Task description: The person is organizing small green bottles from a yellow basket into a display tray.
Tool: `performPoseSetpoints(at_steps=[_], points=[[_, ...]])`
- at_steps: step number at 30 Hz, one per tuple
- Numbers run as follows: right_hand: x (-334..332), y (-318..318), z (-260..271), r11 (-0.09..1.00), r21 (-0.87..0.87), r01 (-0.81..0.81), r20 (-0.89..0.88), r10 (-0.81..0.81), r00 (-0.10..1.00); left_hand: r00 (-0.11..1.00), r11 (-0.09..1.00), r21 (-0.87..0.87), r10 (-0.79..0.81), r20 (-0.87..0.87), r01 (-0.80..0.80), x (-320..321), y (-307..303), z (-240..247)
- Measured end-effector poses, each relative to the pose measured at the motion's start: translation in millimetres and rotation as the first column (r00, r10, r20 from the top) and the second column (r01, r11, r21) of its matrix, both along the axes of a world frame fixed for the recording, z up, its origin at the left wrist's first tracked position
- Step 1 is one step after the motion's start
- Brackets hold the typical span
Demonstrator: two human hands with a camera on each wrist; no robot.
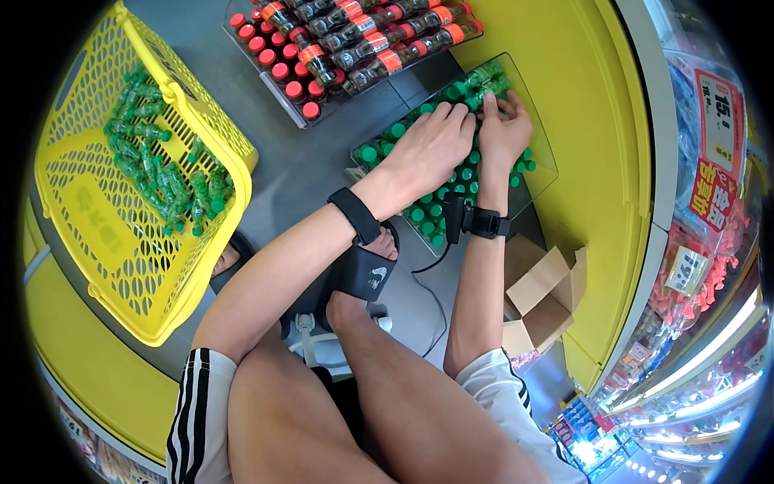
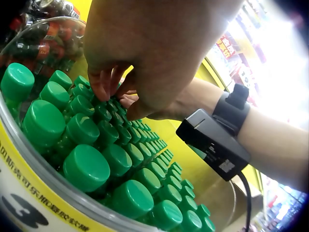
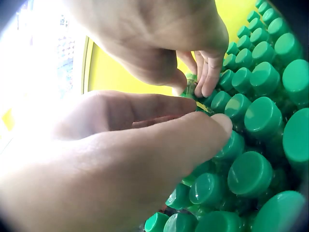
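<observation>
Small green-capped bottles [image 1: 463, 173] [image 2: 87, 166] [image 3: 263, 118] stand close together in a clear bin [image 1: 538, 137]; more bottles lie on their sides at its far end. My left hand [image 1: 431, 149] [image 2: 145, 53] [image 3: 159, 38] reaches over them, thumb and fingers round a green-capped bottle [image 3: 191, 77] in the right wrist view. Beside it, my right hand [image 1: 505, 133] [image 3: 125, 140] has thumb and forefinger bent together around a bottle with a yellowish mark [image 3: 204, 107], largely hidden by the fingers. In the left wrist view, both hands' fingertips meet over the rows.
Left stands a yellow basket [image 1: 173, 310] with green bottles [image 1: 149, 161] lying in it. A second bin [image 1: 302, 117] holds red-capped dark bottles [image 1: 379, 44]. An open cardboard box [image 1: 540, 286] sits near the right forearm, beside the curved yellow wall [image 1: 597, 161]. A cable [image 1: 439, 302] trails below.
</observation>
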State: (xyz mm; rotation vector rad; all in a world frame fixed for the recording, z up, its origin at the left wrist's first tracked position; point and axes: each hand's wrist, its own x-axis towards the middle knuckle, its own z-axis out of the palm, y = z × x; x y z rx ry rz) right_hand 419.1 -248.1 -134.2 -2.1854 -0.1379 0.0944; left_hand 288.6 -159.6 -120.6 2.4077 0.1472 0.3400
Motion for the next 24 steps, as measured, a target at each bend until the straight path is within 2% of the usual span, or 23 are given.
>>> performPoseSetpoints(at_steps=[9,24], points=[[2.6,-5.5,-9.8,0.992,0.126,-0.021,-0.044,0.027,0.999,0.999,1.000,-0.026,-0.015,-0.035,0.014,-1.1,0.3,2.9],[-2.6,-4.6,-2.1,0.994,0.107,-0.003,-0.051,0.009,0.999,0.997,1.000,0.010,-0.028,-0.067,0.028,-5.5,-0.5,2.5]])
